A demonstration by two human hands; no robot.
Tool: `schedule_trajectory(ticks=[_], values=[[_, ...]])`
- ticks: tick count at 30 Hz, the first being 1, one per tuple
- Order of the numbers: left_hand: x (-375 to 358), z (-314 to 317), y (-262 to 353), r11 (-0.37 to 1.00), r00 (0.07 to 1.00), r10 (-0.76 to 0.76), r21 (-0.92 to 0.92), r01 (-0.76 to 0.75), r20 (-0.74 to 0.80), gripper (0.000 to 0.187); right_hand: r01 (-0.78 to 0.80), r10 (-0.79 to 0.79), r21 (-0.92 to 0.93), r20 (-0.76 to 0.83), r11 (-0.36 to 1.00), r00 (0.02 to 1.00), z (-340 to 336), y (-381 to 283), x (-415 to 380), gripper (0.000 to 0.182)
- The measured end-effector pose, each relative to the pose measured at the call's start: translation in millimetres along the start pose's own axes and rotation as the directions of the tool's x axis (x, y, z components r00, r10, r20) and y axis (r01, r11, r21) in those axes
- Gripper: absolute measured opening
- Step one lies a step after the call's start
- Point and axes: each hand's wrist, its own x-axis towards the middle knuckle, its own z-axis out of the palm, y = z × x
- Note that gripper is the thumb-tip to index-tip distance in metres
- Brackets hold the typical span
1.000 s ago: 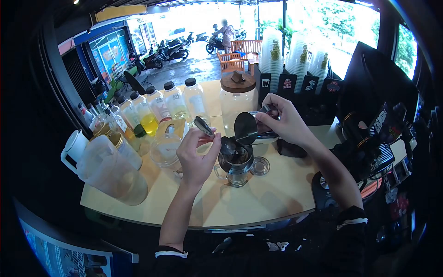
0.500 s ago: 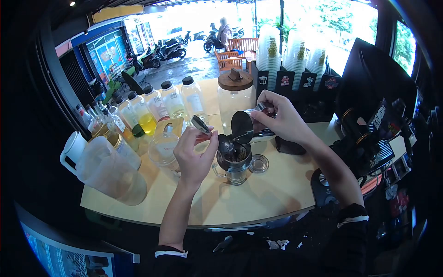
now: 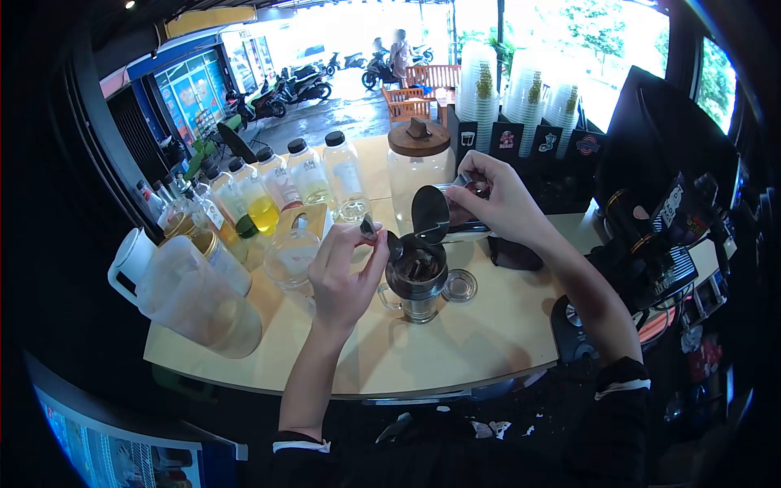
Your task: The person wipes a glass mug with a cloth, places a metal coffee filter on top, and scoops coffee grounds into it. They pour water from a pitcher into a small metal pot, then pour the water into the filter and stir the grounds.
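Note:
My left hand pinches a dark metal spoon, its bowl at the left rim of a metal cup. Dark contents show inside that cup, which sits over a glass mug with its handle to the left. My right hand grips a shiny metal container by its upper part. The container tilts left, and its dark round end hangs just above the cup. Beside the cup on the right lies a small round clear lid.
Left on the counter stand a frosted pitcher, a clear round vessel and several bottles. Behind my right hand are a wooden-lidded jar and stacked plastic cups. Dark equipment flanks my right arm.
The spoon in my left hand has tipped, its handle end lower and its bowl at the cup's rim. My right hand stays nearly in place with the tilted container.

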Motion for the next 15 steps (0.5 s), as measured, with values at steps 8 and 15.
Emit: schedule_trajectory(ticks=[8,15], values=[[-1.8,0.4,1.8,0.999,0.999,-0.032,0.004,0.031,0.014,0.020,0.030,-0.030,0.017,0.013,0.999,0.999,7.4,-3.3,4.2,0.024],[-2.3,0.5,1.2,1.000,1.000,-0.013,-0.001,0.013,0.023,0.020,0.061,-0.061,-0.029,-0.007,0.998,0.998,9.0,0.1,7.3,0.024]])
